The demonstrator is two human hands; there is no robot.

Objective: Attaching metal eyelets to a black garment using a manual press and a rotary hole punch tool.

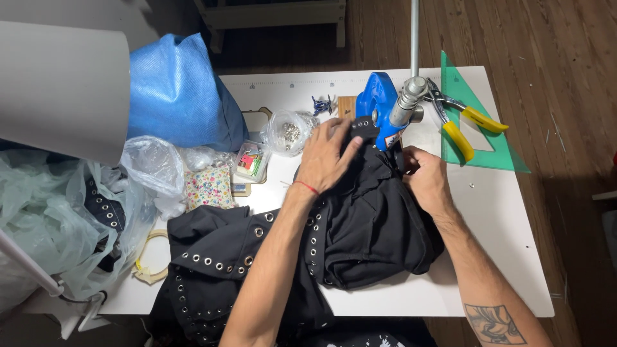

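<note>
black garment: soft, limp, eyelet-studded; left hand presses its strap flat, right hand pinches fabric beside blue press.

We have a single view, from a camera worn on the head, looking almost straight down at a white table from close above. The near edge sits at the bottom, the far edge and wooden floor at the top. Both forearms enter from the bottom, so we look along them. No second view shares the scene.
</note>
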